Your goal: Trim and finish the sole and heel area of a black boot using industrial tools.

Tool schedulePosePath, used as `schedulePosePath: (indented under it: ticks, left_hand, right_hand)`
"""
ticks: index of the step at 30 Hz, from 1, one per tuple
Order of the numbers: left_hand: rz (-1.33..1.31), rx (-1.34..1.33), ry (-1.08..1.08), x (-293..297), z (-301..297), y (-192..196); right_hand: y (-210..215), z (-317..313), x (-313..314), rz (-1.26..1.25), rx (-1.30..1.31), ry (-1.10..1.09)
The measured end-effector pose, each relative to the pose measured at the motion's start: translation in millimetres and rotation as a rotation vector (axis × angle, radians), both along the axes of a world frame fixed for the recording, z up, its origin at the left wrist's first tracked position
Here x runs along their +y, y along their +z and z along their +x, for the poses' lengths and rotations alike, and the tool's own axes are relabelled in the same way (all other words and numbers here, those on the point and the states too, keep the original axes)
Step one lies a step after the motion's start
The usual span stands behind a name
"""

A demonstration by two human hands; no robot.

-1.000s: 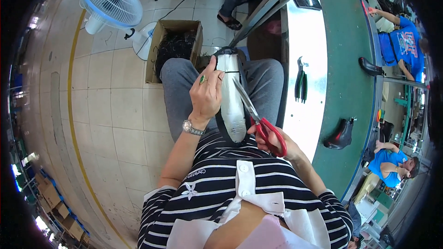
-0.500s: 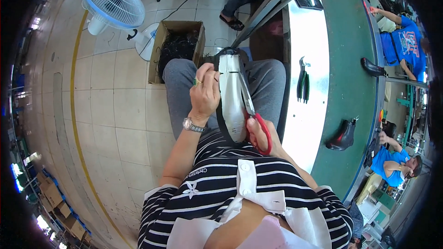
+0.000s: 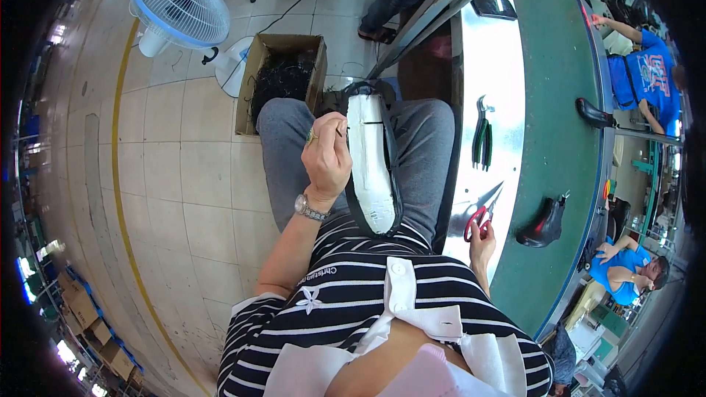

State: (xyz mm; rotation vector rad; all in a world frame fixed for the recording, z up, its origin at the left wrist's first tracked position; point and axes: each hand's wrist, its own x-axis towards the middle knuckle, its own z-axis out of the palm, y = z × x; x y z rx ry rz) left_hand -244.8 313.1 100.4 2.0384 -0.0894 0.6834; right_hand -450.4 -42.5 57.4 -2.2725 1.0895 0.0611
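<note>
A seated person in a black-and-white striped shirt looks down at their own lap. Across the grey trousers lies an upturned shoe with a white insole face and black upper edges (image 3: 371, 169), toe pointing away from the body, heel near the waist.

The left hand (image 3: 327, 158), wearing a silver wristwatch and a green ring, is closed with fingertips pinched at the shoe's left edge, near the toe half. What it pinches is too small to tell; it may be a thread or a bit of the upper.

The right hand (image 3: 482, 239) is off to the side, at the edge of a shiny metal strip of the workbench (image 3: 507, 66). It is wrapped around the red handles of a pair of scissors (image 3: 482, 209), whose blades stand apart and rest on the metal, well clear of the shoe.

Judged from this, the step in hand is working or tidying the shoe's edge by fingers, scissors parked. A next cut would call for bringing the blades to the pinched spot while the left hand holds the shoe.

Nearby: green-handled pliers (image 3: 482, 136) and 1 black shoe (image 3: 543, 224) on the green bench, a cardboard box of black scraps (image 3: 283, 77), a blue-and-white floor fan (image 3: 180, 11).
</note>
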Motion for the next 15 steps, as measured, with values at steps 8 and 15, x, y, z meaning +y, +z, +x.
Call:
schedulePosePath:
  ticks: [8, 15]
  left_hand:
    - [0.114, -0.061, -0.008, 2, -3, -6]
    - [0.119, -0.03, -0.035, 2, -5, 0]
  right_hand:
    - [56, 72, 71, 0.167, -0.071, 0.48]
    - [51, 98, 158, 1.013, 0.068, 0.549]
